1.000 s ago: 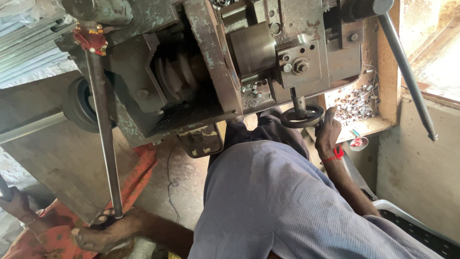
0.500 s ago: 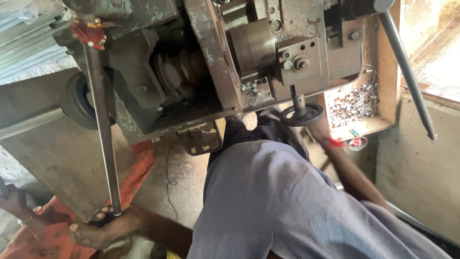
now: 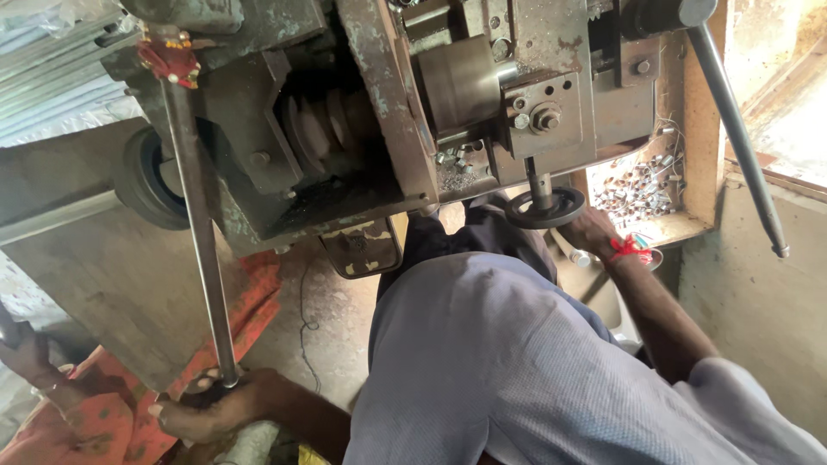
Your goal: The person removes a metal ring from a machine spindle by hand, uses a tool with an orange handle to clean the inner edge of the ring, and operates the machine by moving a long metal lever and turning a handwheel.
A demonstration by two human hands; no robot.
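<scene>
My left hand grips the lower end of a long steel rod that runs up to a red-tagged fitting on a worn grey metal machine. My right hand, with a red thread at the wrist, rests against a small black handwheel under the machine's slide; how firmly its fingers hold the wheel is hidden. My grey-shirted body fills the lower middle of the view.
A wooden tray with several small metal pieces sits to the right. A long lever slants down at the far right. Another person's hand and orange cloth are at lower left. A black wheel hangs at the machine's left.
My right hand has moved up from beside the handwheel to touch it. The view has shifted slightly; my left hand stays on the rod's end.
</scene>
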